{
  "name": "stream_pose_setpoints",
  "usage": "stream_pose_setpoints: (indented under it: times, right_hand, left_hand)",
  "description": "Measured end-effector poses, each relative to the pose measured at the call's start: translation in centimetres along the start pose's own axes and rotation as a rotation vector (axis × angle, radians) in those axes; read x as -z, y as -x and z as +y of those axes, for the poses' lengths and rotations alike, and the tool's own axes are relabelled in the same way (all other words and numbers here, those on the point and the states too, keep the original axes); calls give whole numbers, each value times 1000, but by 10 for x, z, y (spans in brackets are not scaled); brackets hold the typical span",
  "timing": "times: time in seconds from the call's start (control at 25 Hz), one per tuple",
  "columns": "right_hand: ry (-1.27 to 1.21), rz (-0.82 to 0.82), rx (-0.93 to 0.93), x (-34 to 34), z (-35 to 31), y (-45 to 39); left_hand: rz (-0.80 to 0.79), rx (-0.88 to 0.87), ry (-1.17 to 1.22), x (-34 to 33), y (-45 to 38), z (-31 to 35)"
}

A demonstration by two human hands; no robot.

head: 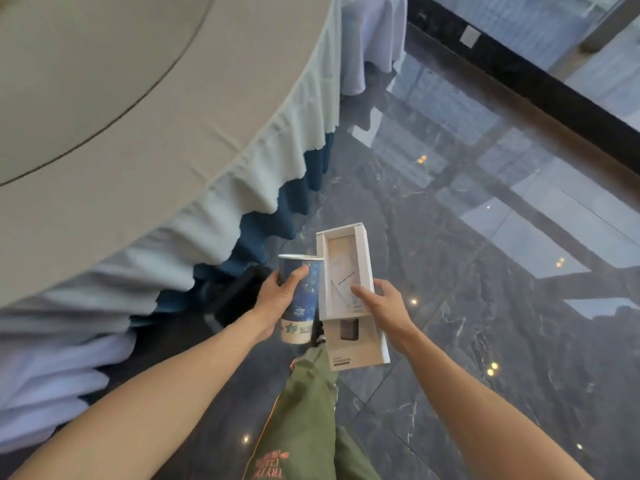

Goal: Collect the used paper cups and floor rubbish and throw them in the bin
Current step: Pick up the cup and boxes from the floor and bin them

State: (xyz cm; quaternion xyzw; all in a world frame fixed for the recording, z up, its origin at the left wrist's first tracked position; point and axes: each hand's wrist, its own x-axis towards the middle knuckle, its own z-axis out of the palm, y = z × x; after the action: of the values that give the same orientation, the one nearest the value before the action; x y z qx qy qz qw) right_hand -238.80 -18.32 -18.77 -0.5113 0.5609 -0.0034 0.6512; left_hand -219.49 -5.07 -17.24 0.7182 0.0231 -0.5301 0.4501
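Observation:
My left hand [277,299] grips a tall blue and white paper cup [303,306] around its side, thumb across the front, cup upright. Right beside it, my right hand [381,306] holds a white open cardboard box [346,258] with its thumb pressed on the inner tray; a second white box part [360,344] sits under it. Both are held above the dark marble floor, in front of my green trouser leg [308,410].
A round table with a pale pleated cloth and blue skirt [194,188] fills the left. A black object [239,296] sits by its skirt. Glossy dark marble floor [485,271] stretches right to a black strip and glass wall [519,67]. No bin is in view.

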Motion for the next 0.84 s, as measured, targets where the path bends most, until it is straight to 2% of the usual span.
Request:
stream_pose_setpoints:
  times: [0.24, 0.4, 0.6, 0.84]
  right_hand:
    - [39, -44, -76, -91, 47, 45]
    - [94, -25, -184, -147, 80, 36]
    - [108, 69, -274, -199, 121, 6]
    - [63, 140, -349, -234, 148, -19]
  left_hand:
    - [283, -18, -20, 121, 49, -71]
    - [461, -16, -62, 184, 29, -112]
    - [387, 10, -248, 217, -40, -153]
    - [289, 35, -416, 225, -119, -175]
